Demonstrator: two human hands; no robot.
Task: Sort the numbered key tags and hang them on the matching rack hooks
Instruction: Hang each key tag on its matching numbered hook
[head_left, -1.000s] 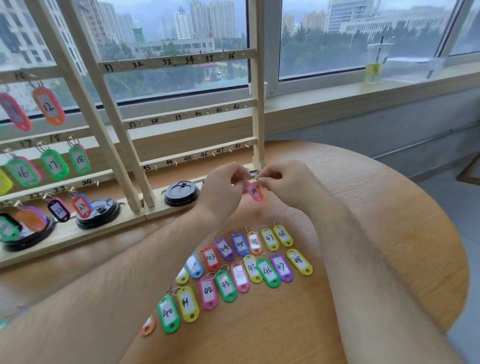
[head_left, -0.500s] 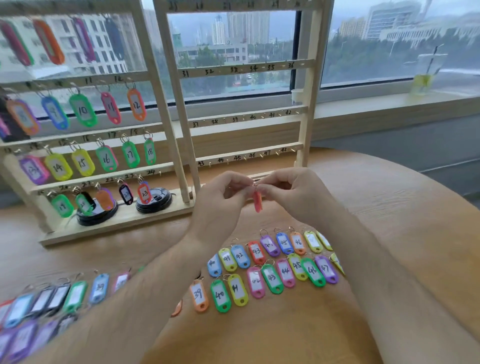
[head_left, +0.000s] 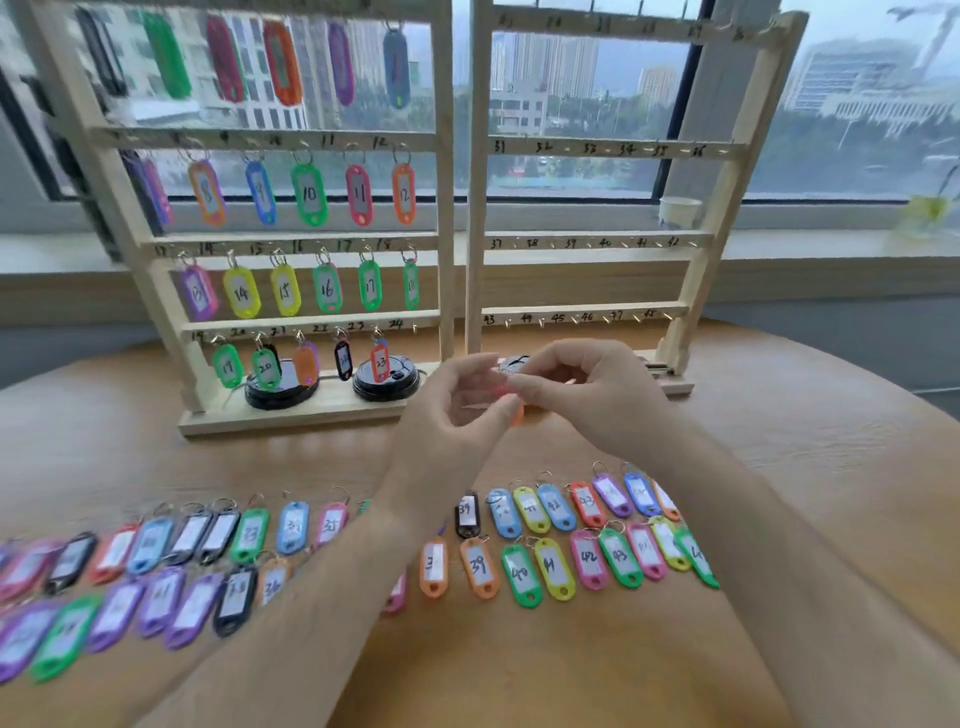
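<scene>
Both hands meet in front of the wooden rack. My left hand and my right hand pinch one small red key tag between their fingertips; most of it is hidden. The rack's left half carries tags up to 23, and hook 24 beside it is bare. All hooks on the right half, 31 to 48, are bare. Several coloured numbered tags lie in two rows on the table, among them an orange 39 and a green 40.
Two black round lids sit on the rack's base under the lowest left row. A paper cup stands on the window sill behind the rack. The round wooden table curves away on the right.
The view has swung left and up, bringing more of the rack and the left-hand tag rows into sight. Both hands have stayed together on the red tag, now turned edge-on and mostly hidden.
</scene>
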